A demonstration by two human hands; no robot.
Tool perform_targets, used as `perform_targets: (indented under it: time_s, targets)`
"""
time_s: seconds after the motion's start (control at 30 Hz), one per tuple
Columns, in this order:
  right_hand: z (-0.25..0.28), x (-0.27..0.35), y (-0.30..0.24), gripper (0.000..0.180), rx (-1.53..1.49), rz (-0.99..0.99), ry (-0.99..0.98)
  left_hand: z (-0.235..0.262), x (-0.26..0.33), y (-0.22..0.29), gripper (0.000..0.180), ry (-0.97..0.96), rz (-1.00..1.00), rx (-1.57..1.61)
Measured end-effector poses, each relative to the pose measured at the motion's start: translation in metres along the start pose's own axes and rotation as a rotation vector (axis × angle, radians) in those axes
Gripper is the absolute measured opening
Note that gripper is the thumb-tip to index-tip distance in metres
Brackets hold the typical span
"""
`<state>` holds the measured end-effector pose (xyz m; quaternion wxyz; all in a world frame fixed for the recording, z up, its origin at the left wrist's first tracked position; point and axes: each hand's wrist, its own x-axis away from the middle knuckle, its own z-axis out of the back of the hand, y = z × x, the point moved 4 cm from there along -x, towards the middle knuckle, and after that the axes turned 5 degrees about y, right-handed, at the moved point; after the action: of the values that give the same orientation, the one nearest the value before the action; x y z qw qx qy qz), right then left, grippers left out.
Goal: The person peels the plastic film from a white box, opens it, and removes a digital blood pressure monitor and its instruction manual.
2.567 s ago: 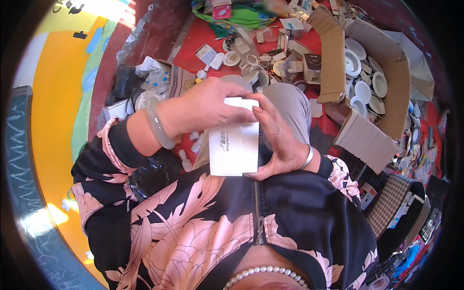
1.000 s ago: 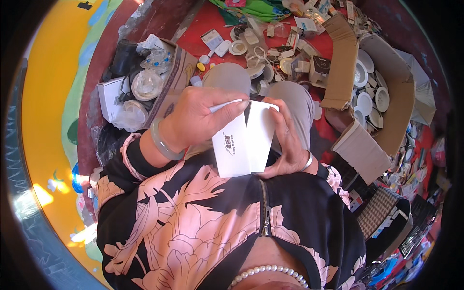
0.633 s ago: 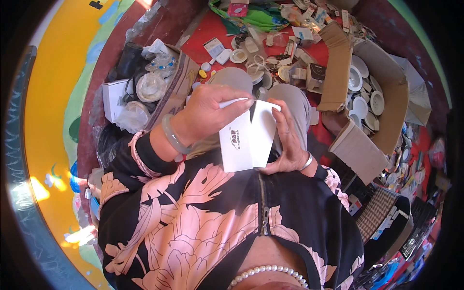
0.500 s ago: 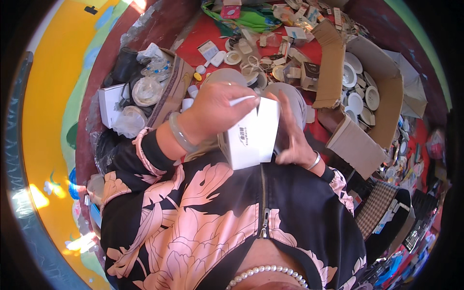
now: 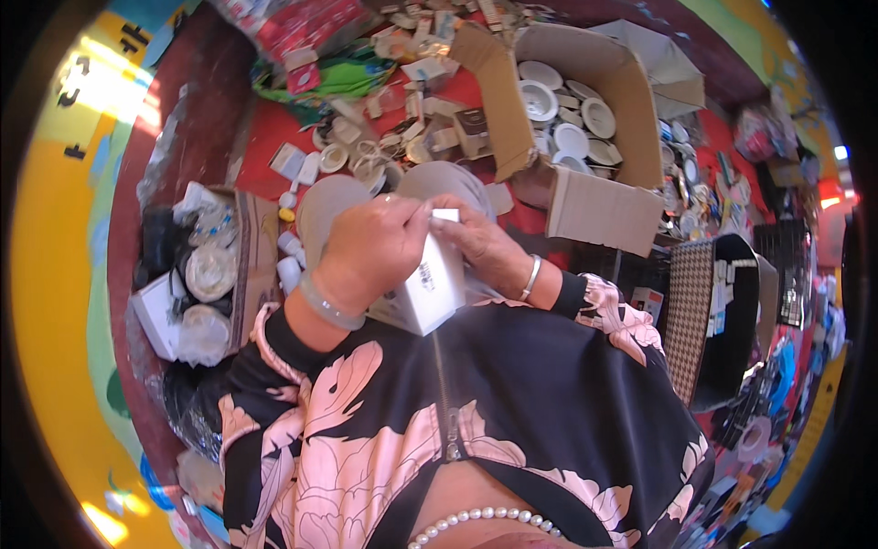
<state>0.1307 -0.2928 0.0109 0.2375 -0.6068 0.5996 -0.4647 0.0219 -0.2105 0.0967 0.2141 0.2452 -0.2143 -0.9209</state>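
Observation:
A small white cardboard box (image 5: 433, 291) with dark print on one side is upright, slightly tilted, in front of my jacket. My left hand (image 5: 373, 240), a pale bangle on its wrist, is closed in a pinch at the box's upper end. Against the far right edge of that same end, my right hand (image 5: 487, 245), wearing a silver bangle, has its fingers curled. The fingertips of both hands meet near the top flap. What is inside the box is hidden.
At the upper right stands an open cardboard carton (image 5: 604, 210) holding round white fixtures. Another carton (image 5: 258, 240) with plastic-wrapped items is at the left. Small boxes and loose parts (image 5: 416, 137) litter the red floor beyond my knees. A checked bin (image 5: 688, 320) stands at the right.
My right hand has gone from spread fingers beside the box to gripping its upper end. My left hand is still at the flap. The whole view has shifted toward the right.

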Motion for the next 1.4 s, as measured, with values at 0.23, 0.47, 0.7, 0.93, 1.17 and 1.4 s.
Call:
perform_targets:
  time_s: [0.23, 0.47, 0.7, 0.93, 1.17, 1.4]
  targets:
    - [-0.03, 0.001, -0.01, 0.03, -0.329, -0.064, 0.014, 0.02, 0.003, 0.03, 0.014, 0.085, -0.073, -0.201]
    - [-0.032, 0.009, -0.023, 0.031, 0.169, 0.064, -0.095, 0.025, 0.019, 0.02, 0.015, 0.069, -0.043, -0.188]
    - [-0.033, -0.013, -0.002, 0.031, 0.145, 0.262, 0.092, 0.028, 0.025, 0.009, 0.016, 0.082, -0.03, 0.04]
    - [-0.037, -0.027, 0.007, 0.029, 0.018, 0.129, -0.017, 0.041, 0.03, 0.004, 0.019, 0.091, -0.024, 0.107]
    - [-0.031, -0.032, 0.013, 0.02, -0.112, -0.09, 0.038, 0.033, 0.007, -0.018, 0.019, -0.169, -0.006, 0.262]
    - [-0.035, -0.039, 0.015, 0.022, -0.159, -0.152, 0.018, 0.027, -0.007, -0.032, 0.018, -0.411, 0.031, 0.484]
